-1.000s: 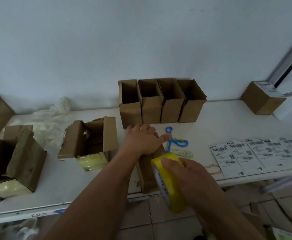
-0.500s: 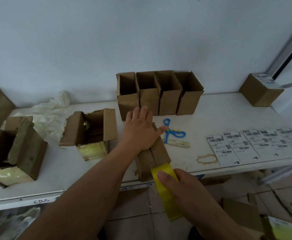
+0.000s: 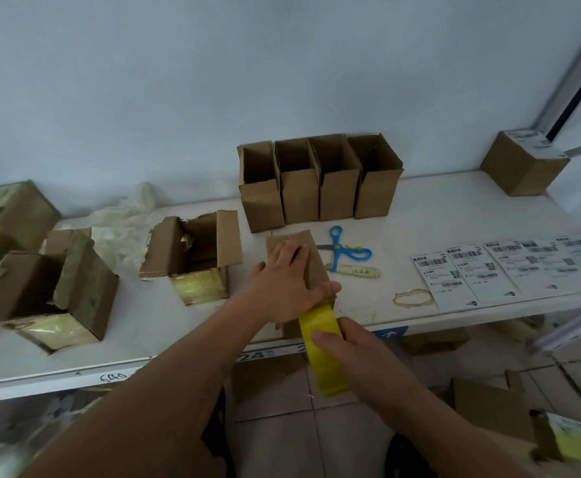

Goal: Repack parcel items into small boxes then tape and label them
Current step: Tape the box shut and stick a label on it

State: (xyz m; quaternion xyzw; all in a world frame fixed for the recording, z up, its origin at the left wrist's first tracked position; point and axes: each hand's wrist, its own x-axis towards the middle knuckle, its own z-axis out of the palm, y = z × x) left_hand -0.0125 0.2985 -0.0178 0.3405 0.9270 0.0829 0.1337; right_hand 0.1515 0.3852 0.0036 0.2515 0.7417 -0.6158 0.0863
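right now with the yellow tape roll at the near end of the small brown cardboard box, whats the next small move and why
Probably draw the yellow tape roll further down past the box's near edge. The right hand grips it there, while the left hand presses the small brown cardboard box flat on the white table. The blue-handled scissors lie beside it for cutting.

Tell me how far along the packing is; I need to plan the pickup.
Done: one box at far right looks closed and labelled. In hand: the left hand presses a small box flat while the right hand pulls yellow tape over its near end. Left: four open boxes by the wall and the label sheets, all unused.
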